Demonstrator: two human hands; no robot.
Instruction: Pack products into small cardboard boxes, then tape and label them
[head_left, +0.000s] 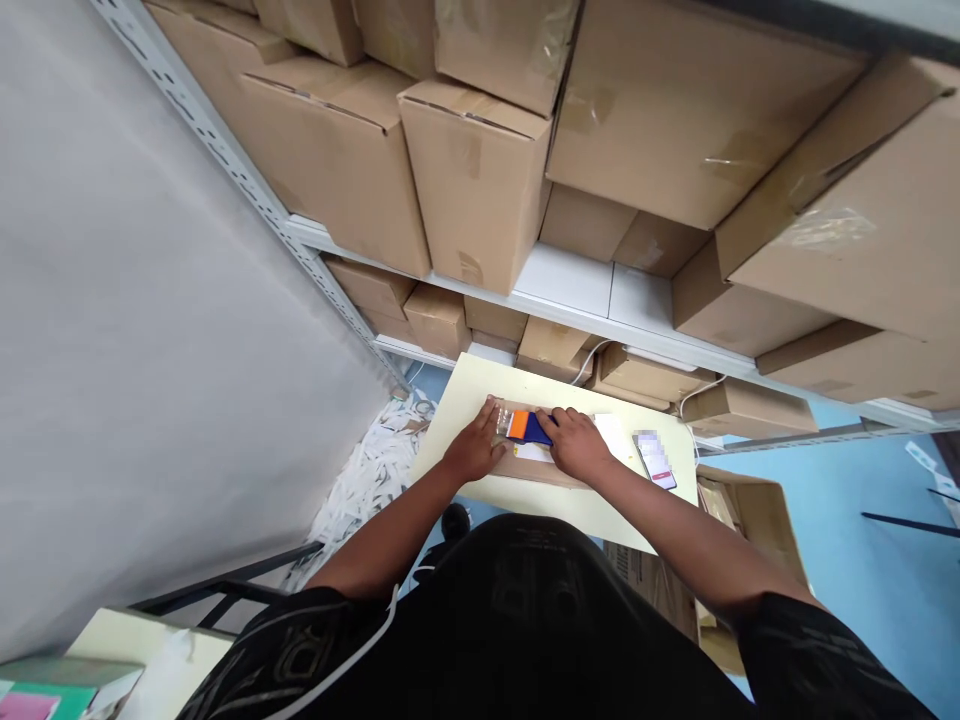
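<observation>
A flat piece of brown cardboard lies on the pale yellow table in front of me. On it is an orange and dark blue item, with clear shiny film at its left end; its exact kind is unclear. My left hand rests at the cardboard's left end beside the film, thumb and fingers apart. My right hand has its fingers bent over the blue end of the item and hides part of it. Below the item a white piece with a yellow mark shows.
On the table, a phone lies right of my hand, near white paper. Shelves with several cardboard boxes rise behind. Shredded paper covers the floor at left. An open carton stands at right.
</observation>
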